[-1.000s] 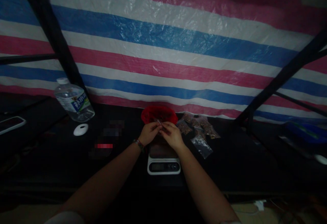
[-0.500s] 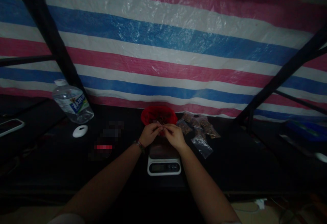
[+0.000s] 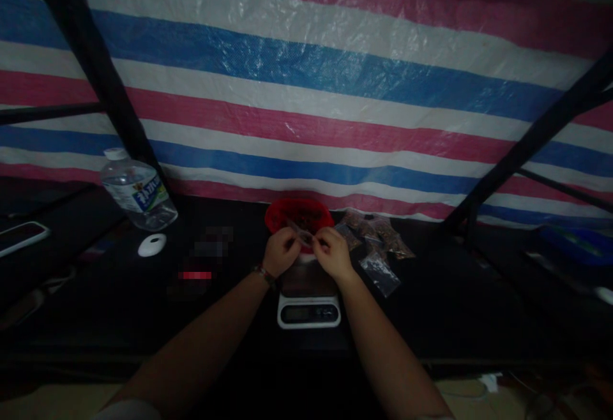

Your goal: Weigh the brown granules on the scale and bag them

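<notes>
My left hand [image 3: 280, 251] and my right hand [image 3: 332, 253] are both closed in a pinch on a small clear plastic bag [image 3: 301, 235], held between them just above a white digital scale [image 3: 308, 295]. Right behind the hands stands a red bowl [image 3: 299, 214] with dark brownish bits in it. The light is dim, and what is in the bag I cannot make out.
Several small filled clear bags [image 3: 376, 241] lie right of the bowl. A water bottle [image 3: 136, 189] and a white round cap [image 3: 152, 244] sit at the left, a phone [image 3: 22, 235] at the far left. A striped tarp [image 3: 306, 94] hangs behind, with dark metal bars [image 3: 527, 145] at both sides.
My hands have drawn slightly apart, and the small bag now shows stretched between them. They stay over the scale in front of the red bowl.
</notes>
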### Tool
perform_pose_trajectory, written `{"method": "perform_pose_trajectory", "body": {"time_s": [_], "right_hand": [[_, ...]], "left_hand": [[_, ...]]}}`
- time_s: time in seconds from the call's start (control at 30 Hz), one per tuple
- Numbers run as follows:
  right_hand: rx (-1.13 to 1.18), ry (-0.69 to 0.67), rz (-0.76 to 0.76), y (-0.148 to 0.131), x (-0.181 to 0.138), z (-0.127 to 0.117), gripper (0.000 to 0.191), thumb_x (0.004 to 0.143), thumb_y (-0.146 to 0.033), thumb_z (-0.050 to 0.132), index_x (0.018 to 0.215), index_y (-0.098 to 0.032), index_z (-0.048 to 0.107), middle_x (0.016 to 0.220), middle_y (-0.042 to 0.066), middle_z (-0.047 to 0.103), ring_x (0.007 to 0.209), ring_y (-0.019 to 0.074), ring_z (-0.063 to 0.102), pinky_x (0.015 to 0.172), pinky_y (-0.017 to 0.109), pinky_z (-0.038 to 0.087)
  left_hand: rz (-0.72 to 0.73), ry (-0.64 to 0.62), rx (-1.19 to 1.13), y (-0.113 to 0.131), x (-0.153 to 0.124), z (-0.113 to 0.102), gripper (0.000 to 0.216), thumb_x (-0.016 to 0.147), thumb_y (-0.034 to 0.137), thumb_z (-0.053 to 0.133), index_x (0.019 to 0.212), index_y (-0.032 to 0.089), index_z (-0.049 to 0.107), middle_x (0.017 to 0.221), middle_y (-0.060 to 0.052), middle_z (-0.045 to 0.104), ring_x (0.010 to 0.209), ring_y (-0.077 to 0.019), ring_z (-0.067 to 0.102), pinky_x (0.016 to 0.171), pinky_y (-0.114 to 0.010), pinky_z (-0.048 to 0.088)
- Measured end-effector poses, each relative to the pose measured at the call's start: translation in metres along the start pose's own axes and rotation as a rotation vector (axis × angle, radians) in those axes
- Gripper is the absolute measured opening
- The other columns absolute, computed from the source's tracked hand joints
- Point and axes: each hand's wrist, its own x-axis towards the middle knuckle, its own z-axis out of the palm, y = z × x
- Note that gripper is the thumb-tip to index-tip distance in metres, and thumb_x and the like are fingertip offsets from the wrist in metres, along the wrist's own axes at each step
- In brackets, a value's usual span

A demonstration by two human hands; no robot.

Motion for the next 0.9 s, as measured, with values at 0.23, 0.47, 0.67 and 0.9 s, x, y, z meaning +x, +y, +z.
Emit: {"method": "perform_pose_trajectory", "body": {"time_s": [0.23, 0.47, 0.67, 0.9], "right_hand": [[0.320, 0.072, 0.107, 0.010, 0.001, 0.007, 0.036, 0.079, -0.023, 0.056, 0.115, -0.024, 0.058, 0.126, 0.008, 0.053, 0.116, 0.0221, 0.049, 0.099, 0.041, 0.040], [0.931, -0.029, 0.472, 0.018, 0.000, 0.014, 0.048, 0.073, -0.032, 0.066, 0.119, -0.026, 0.055, 0.110, 0.005, 0.064, 0.099, 0.0195, 0.061, 0.082, 0.033, 0.052], [1.085, -0.013, 0.688, 0.012, 0.003, 0.007, 0.028, 0.067, -0.032, 0.072, 0.091, -0.020, 0.065, 0.089, 0.002, 0.067, 0.072, 0.0131, 0.063, 0.060, 0.023, 0.052], [0.768, 0.229, 0.645, 0.034, 0.004, 0.015, 0.028, 0.069, -0.037, 0.068, 0.091, -0.020, 0.065, 0.081, 0.002, 0.067, 0.064, 0.0143, 0.062, 0.064, 0.031, 0.053]], "left_hand": [[-0.009, 0.142, -0.104, -0.007, 0.002, -0.010, 0.022, 0.084, 0.026, 0.043, 0.083, 0.016, 0.063, 0.090, -0.007, 0.065, 0.084, -0.0176, 0.060, 0.076, -0.030, 0.047], [-0.058, 0.102, -0.183, -0.014, -0.003, -0.008, 0.024, 0.085, 0.031, 0.045, 0.083, 0.014, 0.062, 0.079, -0.006, 0.065, 0.071, -0.0152, 0.060, 0.066, -0.026, 0.048], [-0.190, 0.120, -0.107, -0.019, 0.002, -0.008, 0.021, 0.082, 0.035, 0.053, 0.074, 0.016, 0.058, 0.062, 0.001, 0.059, 0.054, -0.0105, 0.054, 0.052, -0.020, 0.042], [-0.239, 0.160, 0.027, -0.031, 0.010, -0.006, 0.020, 0.085, 0.031, 0.049, 0.090, 0.017, 0.062, 0.084, -0.004, 0.067, 0.076, -0.0157, 0.062, 0.070, -0.027, 0.049]]}}
